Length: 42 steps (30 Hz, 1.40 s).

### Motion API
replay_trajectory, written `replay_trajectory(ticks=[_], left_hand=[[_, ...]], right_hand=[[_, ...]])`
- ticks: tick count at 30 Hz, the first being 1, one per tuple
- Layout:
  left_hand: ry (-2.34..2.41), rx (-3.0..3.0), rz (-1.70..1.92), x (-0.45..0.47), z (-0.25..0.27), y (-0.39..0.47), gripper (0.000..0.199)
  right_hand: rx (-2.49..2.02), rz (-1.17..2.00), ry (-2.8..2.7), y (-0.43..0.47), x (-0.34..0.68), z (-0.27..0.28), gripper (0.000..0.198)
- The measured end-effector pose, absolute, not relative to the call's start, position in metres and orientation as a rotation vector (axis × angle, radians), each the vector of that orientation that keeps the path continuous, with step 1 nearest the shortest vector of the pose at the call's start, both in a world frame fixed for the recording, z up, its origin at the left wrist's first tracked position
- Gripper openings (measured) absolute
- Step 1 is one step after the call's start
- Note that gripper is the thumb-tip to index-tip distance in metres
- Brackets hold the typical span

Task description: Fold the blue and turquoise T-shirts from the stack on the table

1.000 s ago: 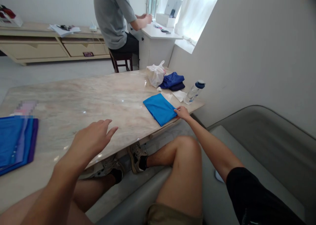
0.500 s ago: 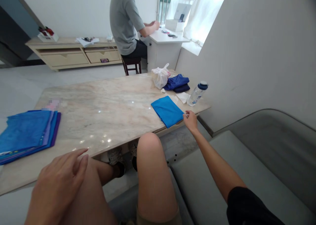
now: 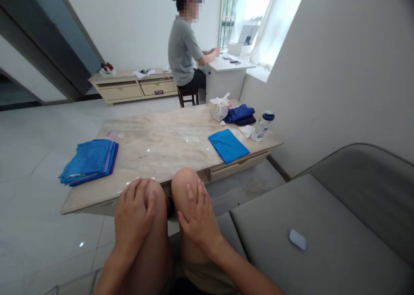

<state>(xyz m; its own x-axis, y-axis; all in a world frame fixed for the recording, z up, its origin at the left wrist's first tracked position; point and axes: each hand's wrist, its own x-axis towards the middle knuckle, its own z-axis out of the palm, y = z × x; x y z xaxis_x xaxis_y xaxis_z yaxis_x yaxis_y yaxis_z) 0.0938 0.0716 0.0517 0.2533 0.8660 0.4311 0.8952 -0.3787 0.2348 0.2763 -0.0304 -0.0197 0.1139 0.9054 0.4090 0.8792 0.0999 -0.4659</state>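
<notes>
- Two bare grips show in my head view, the only one I have. The left grip (image 3: 134,213) rests on the left knee (image 3: 160,204), thumb apart from the fingers; the right grip (image 3: 199,219) lies on the right knee (image 3: 181,185), fingers spread. Neither pinches anything.
- One folded blue cloth (image 3: 228,146) lies flat on the marbled worktop (image 3: 161,144), at its front edge; whether it overhangs, I cannot tell. I judge it light, soft and limp, perhaps slippery, not fragile. Its near corner looks the best hold, thumb above and fingers under, with every layer caught.
- Several more folded pieces make a stack of cloths (image 3: 89,161) at the worktop's left end. I expect it to be heavier, equally floppy, and safest held from below.
- From the right grip, the folded blue cloth lies ahead and rightward, well apart; from the left grip, the stack lies ahead and leftward, also apart.
- Beyond the folded blue cloth, near it, I see a white sheet (image 3: 246,131) and an upright bottle (image 3: 263,124).
</notes>
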Motion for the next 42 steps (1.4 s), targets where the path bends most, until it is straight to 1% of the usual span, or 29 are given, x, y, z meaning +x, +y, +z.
replay_trajectory(ticks=[3,8,11,22,26,32,36,42], left_hand=[[-1.658,-2.412,-0.844,0.088,0.051,0.057,0.051],[-1.635,-2.373,-0.890,0.077,0.043,0.053,0.055],[-1.678,-2.361,-0.908,0.069,0.043,0.057,0.053],[-1.737,-2.359,-1.029,0.057,0.043,0.056,0.050],[-1.731,-2.328,-1.059,0.055,0.042,0.053,0.049],[-1.705,-2.357,-1.074,0.051,0.041,0.048,0.053],[-1.694,-2.383,-1.040,0.055,0.041,0.048,0.058],[-1.672,-2.420,-0.993,0.069,0.047,0.055,0.064]], right_hand=[[-1.706,0.045,-1.747,-0.027,0.287,-0.024,0.097],[-1.694,0.021,-1.726,-0.027,0.284,-0.026,0.087],[-1.715,0.003,-1.723,-0.027,0.280,-0.023,0.084],[-1.704,-0.104,-1.782,-0.022,0.275,-0.020,0.084],[-1.683,-0.153,-1.809,-0.025,0.272,-0.001,0.086],[-1.632,-0.225,-1.810,-0.017,0.268,0.033,0.084],[-1.654,-0.274,-1.800,-0.005,0.272,0.028,0.084],[-1.682,-0.167,-1.716,0.000,0.288,0.020,0.080]])
